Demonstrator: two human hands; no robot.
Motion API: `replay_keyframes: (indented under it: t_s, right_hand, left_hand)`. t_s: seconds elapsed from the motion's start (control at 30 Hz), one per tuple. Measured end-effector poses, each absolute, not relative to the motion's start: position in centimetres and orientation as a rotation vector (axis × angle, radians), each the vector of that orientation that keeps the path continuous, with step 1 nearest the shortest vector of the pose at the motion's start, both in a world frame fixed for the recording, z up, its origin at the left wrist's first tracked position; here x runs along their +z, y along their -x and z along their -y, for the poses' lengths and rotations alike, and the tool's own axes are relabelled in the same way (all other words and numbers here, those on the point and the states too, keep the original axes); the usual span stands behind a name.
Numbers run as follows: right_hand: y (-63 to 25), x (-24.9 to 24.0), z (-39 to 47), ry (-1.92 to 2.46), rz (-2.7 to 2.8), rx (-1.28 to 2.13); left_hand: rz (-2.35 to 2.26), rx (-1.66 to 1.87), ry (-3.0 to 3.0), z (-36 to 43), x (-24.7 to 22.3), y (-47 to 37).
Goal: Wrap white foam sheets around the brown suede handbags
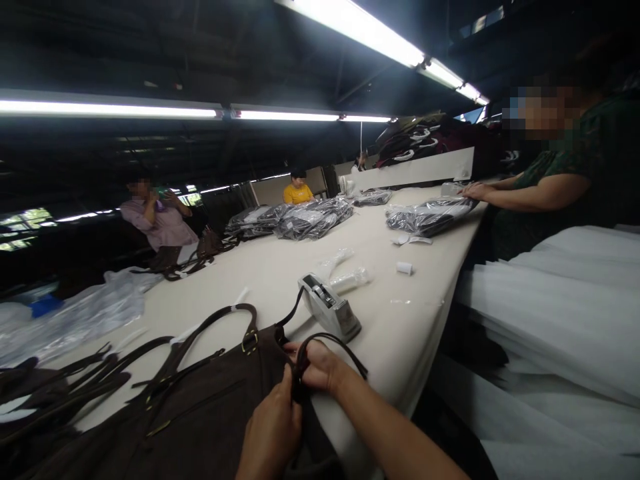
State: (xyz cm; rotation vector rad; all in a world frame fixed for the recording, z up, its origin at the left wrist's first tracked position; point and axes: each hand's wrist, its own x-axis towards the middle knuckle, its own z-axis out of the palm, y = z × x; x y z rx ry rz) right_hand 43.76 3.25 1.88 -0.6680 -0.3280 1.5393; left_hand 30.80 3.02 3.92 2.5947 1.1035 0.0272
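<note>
A dark brown bag (200,413) with looped handles and brass-coloured buckles lies at the near edge of the table. At its right end, my left hand (273,427) is closed on the bag's side by a thin dark strap (337,343). My right hand (317,363) meets it from the right, fingers curled round the strap where it joins the bag. Both hands are close together, and the fingertips are partly hidden by the strap. A grey tape dispenser (330,310) stands just beyond them.
Plastic-wrapped bags (315,217) lie farther along the cream table (370,253). A small white roll (404,268) sits right of the dispenser. Clear plastic (100,313) and more brown bags are at left. White sheets (560,307) are stacked at right. Several people are around the table.
</note>
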Motion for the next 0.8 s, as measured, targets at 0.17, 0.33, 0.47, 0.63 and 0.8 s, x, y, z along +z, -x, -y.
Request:
replay_keyframes:
  t_s: [0.17,0.33,0.47,0.63,0.8]
  right_hand:
    - [-45.1,2.6,-2.9,0.675,0.500,1.528]
    - [-44.3,1.7,-4.3,1.217,0.809,1.148]
    - [-44.5,0.2,-6.2,1.585,0.945,0.847]
    - [-45.1,0.1,-5.9,1.547,0.996,0.877]
    - [-46.0,2.0,-3.2,1.403,1.151,1.162]
  left_hand:
    - [-1.057,-0.001,-2.575,-3.0,3.1,-31.0]
    - [-0.890,0.261,-2.227,-3.1,2.7,-29.8]
    - [-0.779,0.279,-2.052,-2.0,3.6,-28.4]
    - [-0.961,0.278,-1.969,0.5,4.0,-27.3]
    - [-1.163,0.468,-1.973,3.7,2.9,-26.6]
